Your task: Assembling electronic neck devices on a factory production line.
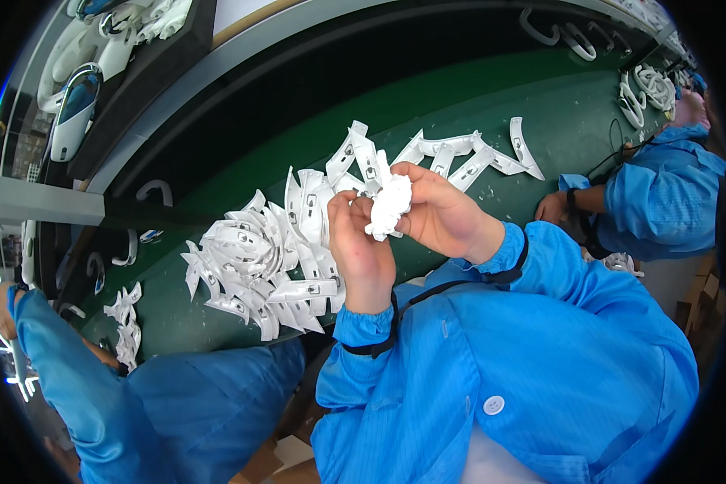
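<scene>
Both my hands are raised over the green work surface, with a bright white piece [390,206] between them. Its outline is bumpy and irregular, and glare hides its detail, so I cannot make out its kind. My left hand [365,254] closes on its left side, fingers curled and partly hidden behind it. My right hand [445,211] pinches its upper right side with thumb and fingers. Just left of my left hand lies a heap of curved white plastic parts [242,246], each with a small dark fitting. More such parts [452,149] lie loosely beyond my hands.
A co-worker's blue sleeve [81,387] is at the left, near a small stack of white parts [127,315]. Another co-worker's arm [653,198] rests at the right edge. White looped parts [653,89] lie far right. A shelf with white-and-blue devices [77,113] stands upper left.
</scene>
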Available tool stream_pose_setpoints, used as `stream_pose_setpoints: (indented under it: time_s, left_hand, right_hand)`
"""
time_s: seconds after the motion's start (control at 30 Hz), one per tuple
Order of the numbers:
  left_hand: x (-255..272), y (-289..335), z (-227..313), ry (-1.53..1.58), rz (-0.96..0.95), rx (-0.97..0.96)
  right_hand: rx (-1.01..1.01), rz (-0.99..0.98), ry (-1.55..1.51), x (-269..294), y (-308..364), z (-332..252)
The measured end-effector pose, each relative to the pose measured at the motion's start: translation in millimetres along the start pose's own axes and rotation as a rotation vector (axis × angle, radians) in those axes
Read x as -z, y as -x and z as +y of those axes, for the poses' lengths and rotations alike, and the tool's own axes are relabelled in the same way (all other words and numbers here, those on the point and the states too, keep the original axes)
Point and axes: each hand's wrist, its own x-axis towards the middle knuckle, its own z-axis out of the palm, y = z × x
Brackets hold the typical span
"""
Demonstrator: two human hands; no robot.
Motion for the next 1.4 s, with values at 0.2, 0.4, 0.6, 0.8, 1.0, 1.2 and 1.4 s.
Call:
stream_pose_setpoints:
  time_s: [0.2,0.4,0.6,0.8,1.0,1.2,1.4]
  left_hand:
    - [3.2,0.4,-2.2,-0.032,-0.053,-0.046]
    - [11.1,-1.6,-2.9,-0.009,-0.114,-0.049]
    - [9.1,2.4,-0.3,-0.090,-0.096,-0.134]
    - [12.8,5.2,-3.4,-0.069,-0.075,0.011]
    - [6.3,7.7,-5.5,-0.085,-0.131,-0.013]
    - [44.5,9.1,-23.0,-0.121,-0.069,-0.006]
    - [7.2,21.9,-5.5,-0.153,-0.221,0.073]
  right_hand:
    - [0.001,0.045,0.026,-2.8,2.6,3.4]
    - [0.022,0.064,0.160,-7.8,5.4,10.4]
    - [0.645,-0.093,1.230,-9.7,14.1,30.1]
    - [0.636,-0.169,1.318,-15.5,17.4,25.5]
    - [0.651,-0.155,1.353,-11.8,22.0,24.8]
    - [0.657,-0.193,1.296,-10.6,28.0,34.9]
    - [0.708,-0.254,1.209,-7.1,28.3,28.6]
